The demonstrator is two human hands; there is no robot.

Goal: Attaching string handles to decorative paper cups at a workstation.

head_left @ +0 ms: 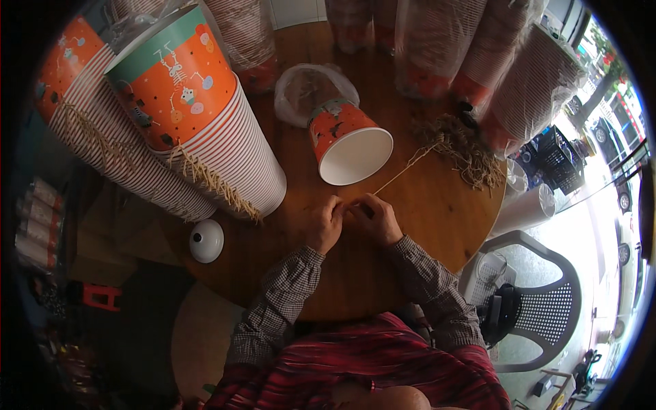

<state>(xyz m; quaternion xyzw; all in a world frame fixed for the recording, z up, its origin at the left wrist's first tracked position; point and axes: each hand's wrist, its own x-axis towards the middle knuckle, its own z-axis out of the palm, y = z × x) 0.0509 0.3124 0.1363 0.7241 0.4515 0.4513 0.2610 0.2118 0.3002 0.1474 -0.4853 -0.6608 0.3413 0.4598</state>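
Two hands [328,224] [379,220] pinch one cord [396,178] — one tub [350,145] beyond, one white dome [209,243] leftward.

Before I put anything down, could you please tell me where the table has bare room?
Bare wood shows on the table between the right sleeve and the twine pile, and between the white dome and the left hand. The far side is crowded with wrapped tub stacks, the left with two tall tub stacks.
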